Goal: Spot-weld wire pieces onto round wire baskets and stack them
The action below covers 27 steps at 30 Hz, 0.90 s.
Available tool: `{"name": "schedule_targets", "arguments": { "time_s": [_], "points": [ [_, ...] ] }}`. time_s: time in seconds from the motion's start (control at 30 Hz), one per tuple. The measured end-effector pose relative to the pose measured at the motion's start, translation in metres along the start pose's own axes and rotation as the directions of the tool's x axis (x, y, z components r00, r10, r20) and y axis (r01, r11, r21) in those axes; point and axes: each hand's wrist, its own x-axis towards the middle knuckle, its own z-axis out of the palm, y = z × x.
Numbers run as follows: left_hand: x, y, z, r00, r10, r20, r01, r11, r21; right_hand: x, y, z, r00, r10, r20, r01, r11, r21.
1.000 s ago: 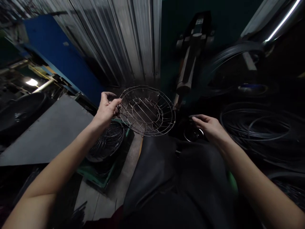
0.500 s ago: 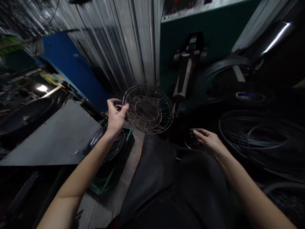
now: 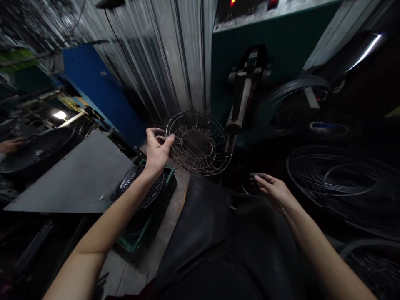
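Note:
A round wire basket (image 3: pixel 222 164) with rings and short cross wires is tilted in front of me. Its left rim is pinched between the thumb and fingers of my left hand (image 3: pixel 158 150). The far right side of the basket is close to the end of the dark cylinder on the green machine. Over my dark apron, my right hand (image 3: pixel 272 187) has its fingers drawn together. Beside those fingertips shows a thin curved wire edge (image 3: pixel 245 189). In the dark I cannot make out whether the fingers hold it.
Coiled wire (image 3: pixel 340 187) lies in a large round tub on the right. A green crate (image 3: pixel 140 239) with wire pieces stands to the left, beside a grey sheet panel (image 3: pixel 71 175). Ahead is a green machine (image 3: pixel 290 37) with a cylinder (image 3: pixel 239 108). Another person's hand (image 3: pixel 11 145) is at far left.
My left hand and the wire basket have shifted slightly right in view. My right hand sits a little lower. Another person's hand shows more at the far left.

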Motion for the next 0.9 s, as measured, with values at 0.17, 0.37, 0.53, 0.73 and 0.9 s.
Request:
{"name": "schedule_targets", "arguments": {
  "time_s": [0.17,0.37,0.53,0.73,0.9],
  "points": [
    [-0.005,0.004,0.005,0.997,-0.033,0.065,0.035,0.999,-0.028,-0.002,0.005,-0.005,1.0,-0.013,0.009,0.013,1.0,-0.01],
    [0.0,0.009,0.004,0.988,-0.111,0.106,0.117,0.992,-0.053,0.008,-0.004,-0.011,0.996,-0.092,-0.014,0.09,0.989,-0.116],
    [0.014,0.017,0.01,0.979,-0.163,0.126,0.169,0.985,-0.036,0.036,-0.041,0.01,0.927,-0.371,0.049,0.362,0.855,-0.372],
    [0.01,0.04,0.024,0.958,-0.254,0.135,0.255,0.967,0.011,0.074,-0.063,0.055,0.883,-0.441,0.161,0.467,0.788,-0.401],
    [0.005,0.056,0.032,0.946,-0.283,0.158,0.28,0.959,0.042,0.086,-0.063,0.061,0.874,-0.431,0.223,0.484,0.808,-0.335]
  ]
}}
